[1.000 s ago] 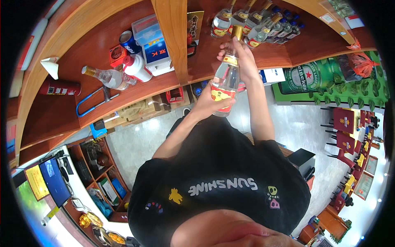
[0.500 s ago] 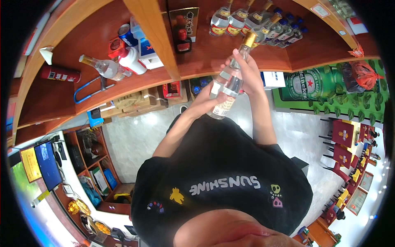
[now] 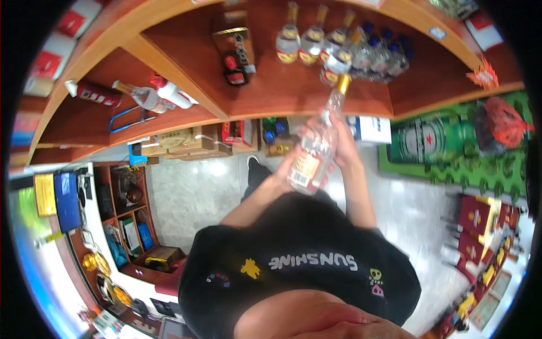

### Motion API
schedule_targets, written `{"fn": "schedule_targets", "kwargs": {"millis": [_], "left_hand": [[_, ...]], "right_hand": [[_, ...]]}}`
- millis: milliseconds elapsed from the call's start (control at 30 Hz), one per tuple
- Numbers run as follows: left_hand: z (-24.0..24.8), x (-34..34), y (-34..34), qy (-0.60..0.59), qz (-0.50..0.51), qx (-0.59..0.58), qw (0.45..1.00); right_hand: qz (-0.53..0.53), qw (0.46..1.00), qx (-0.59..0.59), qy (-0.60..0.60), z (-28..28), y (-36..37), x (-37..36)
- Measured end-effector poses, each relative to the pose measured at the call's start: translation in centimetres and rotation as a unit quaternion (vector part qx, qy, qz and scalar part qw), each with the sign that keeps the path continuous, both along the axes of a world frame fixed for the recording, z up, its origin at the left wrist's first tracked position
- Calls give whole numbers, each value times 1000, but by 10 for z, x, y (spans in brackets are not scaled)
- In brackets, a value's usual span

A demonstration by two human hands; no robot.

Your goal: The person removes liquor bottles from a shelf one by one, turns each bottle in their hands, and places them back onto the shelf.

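- Clear glass liquor bottle is held between the person's two hands in front of the wooden shelf, base toward the black T-shirt and gold cap pointing away.
- Its pale label, with a barcode, faces up toward the camera.
- Left hand grasps the lower body from the left side.
- Right hand grips the upper body, just below the neck; some of its fingers are hidden.
- Gold-capped bottles stand on the shelf beyond the held one, next to blurred blue-capped bottles.
- Left of them, a dark red-capped bottle stands near an upright box.
- Past the wooden divider is a white bottle with a red cap.
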State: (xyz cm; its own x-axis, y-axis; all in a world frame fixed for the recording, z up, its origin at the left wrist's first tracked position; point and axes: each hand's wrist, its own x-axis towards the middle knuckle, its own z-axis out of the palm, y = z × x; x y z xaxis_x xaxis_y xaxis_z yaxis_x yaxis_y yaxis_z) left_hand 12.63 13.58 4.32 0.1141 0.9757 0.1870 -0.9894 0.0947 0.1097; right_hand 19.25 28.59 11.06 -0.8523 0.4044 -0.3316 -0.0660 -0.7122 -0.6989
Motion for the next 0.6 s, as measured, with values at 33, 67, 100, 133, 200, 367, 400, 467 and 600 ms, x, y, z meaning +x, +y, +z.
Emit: {"fn": "schedule_targets", "kwargs": {"millis": [33,67,100,133,200,367,400,467,600], "left_hand": [[-6,7,-3,48,11,-97,994],[-5,12,-12,72,18,-116,990],[-7,17,-15,97,12,-123,988],[-11,24,-20,128,20,-168,977],[3,31,-27,286,59,-242,925],[-6,49,-50,552,246,-252,756],[-2,53,-50,570,287,-250,728],[4,46,-60,512,240,-274,778],[-7,32,-74,315,180,-265,893]], "right_hand": [[1,1000,-15,-8,-10,4,7],[1,999,-15,-29,-8,-2,8],[-1,998,-19,-54,-14,-1,11],[1,998,-32,-62,-24,-1,15],[25,998,-5,-60,-48,3,20],[73,986,142,-37,-73,-15,10],[87,988,122,-48,-67,-19,9],[109,985,111,-70,-61,-24,7],[138,978,156,9,-51,-25,-1]]}}
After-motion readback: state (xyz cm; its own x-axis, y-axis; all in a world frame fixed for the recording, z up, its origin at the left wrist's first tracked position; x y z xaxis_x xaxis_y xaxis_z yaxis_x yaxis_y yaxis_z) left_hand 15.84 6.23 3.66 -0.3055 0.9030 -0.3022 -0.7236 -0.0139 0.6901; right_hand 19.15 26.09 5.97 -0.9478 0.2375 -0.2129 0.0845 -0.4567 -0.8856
